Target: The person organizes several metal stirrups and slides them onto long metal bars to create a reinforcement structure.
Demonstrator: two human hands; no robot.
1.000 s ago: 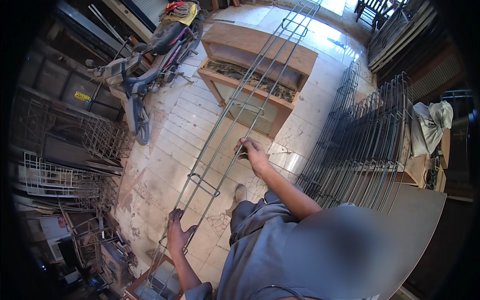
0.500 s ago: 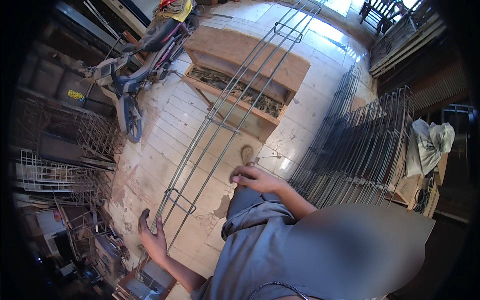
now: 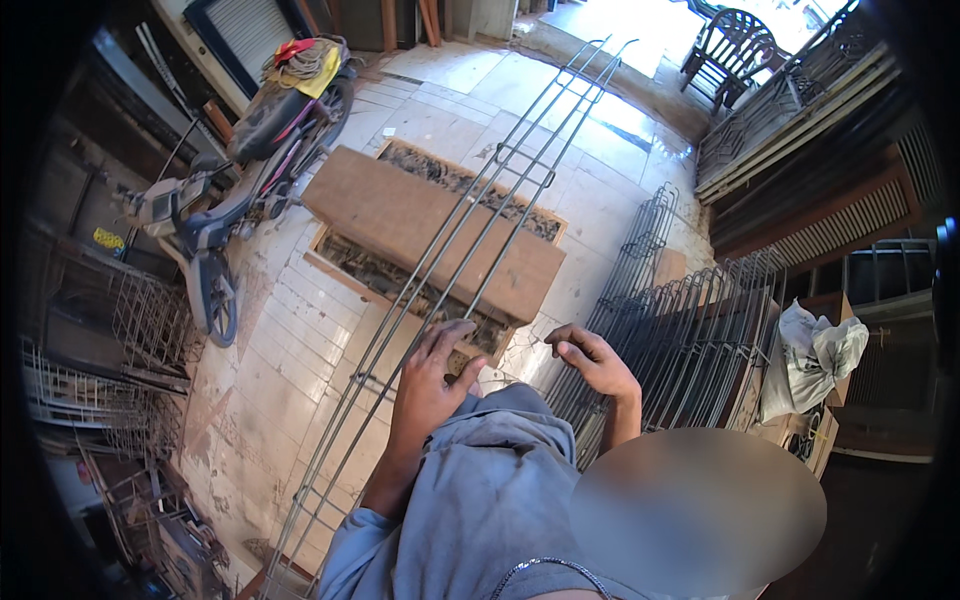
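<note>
A long cage of thin steel bars with rectangular stirrups (image 3: 452,228) lies slantwise across a brown wooden bench (image 3: 380,200). The near end of the cage runs down to the lower left, past my left arm. My left hand (image 3: 428,380) is beside the bars near the bench's front edge, thumb apart from bent fingers, nothing visible in it. Whether its fingertips touch a bar, I cannot tell. To the right, my right hand (image 3: 597,365) hovers apart from the cage, fingers curled and thumb close to the forefinger; anything pinched there is too small to make out.
Several similar steel cages (image 3: 690,345) are stacked at the right, close to my right hand. Beside them sits a whitish sack (image 3: 820,350). A motorbike (image 3: 225,215) stands at the left, wire racks (image 3: 75,385) below it. A dark chair (image 3: 735,55) stands at the far right.
My left hand has left the near part of the cage and moved right and forward, toward the bench. My right hand has shifted right. The view has turned, and the cage still lies on the bench.
</note>
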